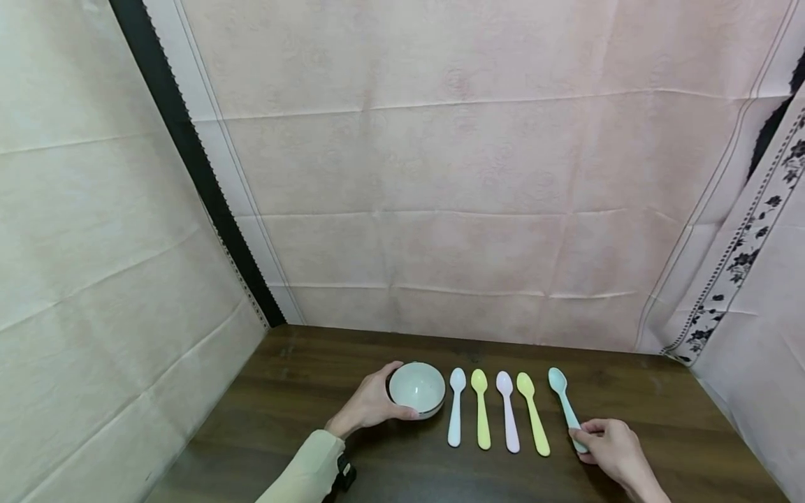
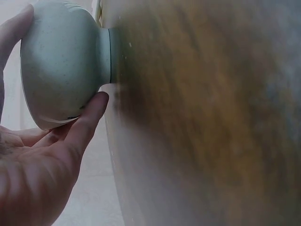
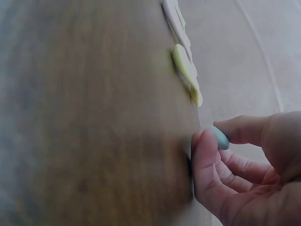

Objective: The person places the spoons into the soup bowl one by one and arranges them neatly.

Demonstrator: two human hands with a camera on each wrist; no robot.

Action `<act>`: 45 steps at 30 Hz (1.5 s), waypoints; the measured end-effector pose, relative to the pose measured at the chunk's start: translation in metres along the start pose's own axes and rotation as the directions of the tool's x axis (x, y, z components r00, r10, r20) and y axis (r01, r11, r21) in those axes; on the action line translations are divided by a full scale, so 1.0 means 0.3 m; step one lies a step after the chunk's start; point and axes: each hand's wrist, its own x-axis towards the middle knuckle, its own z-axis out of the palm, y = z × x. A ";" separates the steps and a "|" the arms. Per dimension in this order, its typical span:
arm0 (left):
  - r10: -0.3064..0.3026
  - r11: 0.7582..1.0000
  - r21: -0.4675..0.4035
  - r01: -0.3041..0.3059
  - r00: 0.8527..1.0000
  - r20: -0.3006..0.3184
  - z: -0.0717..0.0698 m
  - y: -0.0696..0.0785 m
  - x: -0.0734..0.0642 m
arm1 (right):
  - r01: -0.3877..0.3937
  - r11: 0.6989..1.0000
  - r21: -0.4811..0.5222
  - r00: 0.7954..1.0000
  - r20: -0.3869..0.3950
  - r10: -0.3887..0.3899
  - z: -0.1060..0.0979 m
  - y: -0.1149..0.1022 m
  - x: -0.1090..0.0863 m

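Observation:
A pale green bowl (image 1: 417, 386) stands upright on the wooden table, and my left hand (image 1: 371, 402) grips its left side, thumb in front and fingers behind. In the left wrist view the bowl (image 2: 63, 61) shows its outer wall and narrow foot between thumb and fingers. My right hand (image 1: 610, 450) pinches the handle end of a mint-green spoon (image 1: 567, 405) at the right of a row. Only the tip of that spoon's handle (image 3: 221, 138) shows in the right wrist view. The bowl's inside looks bare in the head view.
Between the hands lie a pale blue spoon (image 1: 455, 406), a yellow-green spoon (image 1: 481, 409), a lilac spoon (image 1: 509, 411) and another yellow-green spoon (image 1: 533, 413), side by side with bowls pointing away. Cloth walls (image 1: 478, 209) enclose the brown table (image 1: 289, 377) at back and sides.

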 end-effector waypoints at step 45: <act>-0.026 0.998 -0.050 0.027 0.999 0.024 -0.012 0.002 0.000 | 0.016 0.966 0.260 0.998 0.059 -0.032 0.015 -0.117 -0.087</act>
